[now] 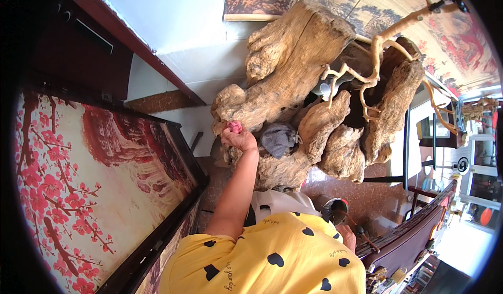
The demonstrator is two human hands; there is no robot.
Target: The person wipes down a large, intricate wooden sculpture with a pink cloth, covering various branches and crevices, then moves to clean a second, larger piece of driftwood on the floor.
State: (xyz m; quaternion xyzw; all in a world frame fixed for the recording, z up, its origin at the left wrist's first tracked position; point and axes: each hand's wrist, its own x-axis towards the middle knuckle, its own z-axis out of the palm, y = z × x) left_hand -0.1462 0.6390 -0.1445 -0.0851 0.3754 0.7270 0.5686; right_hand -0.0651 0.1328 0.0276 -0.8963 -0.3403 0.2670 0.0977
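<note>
The left hand (238,136) is closed around a pink cloth (235,127), pressing it against the gnarled root carving's (293,58) left edge; the right hand (347,235) looks closed, though I cannot tell.

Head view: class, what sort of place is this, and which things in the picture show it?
Probably a home sitting room or a showroom of decorative furniture. A large root-wood carving fills the middle, a framed blossom painting leans at the left, and a landscape scroll hangs behind. The left hand presses a pink cloth to the carving.
</note>
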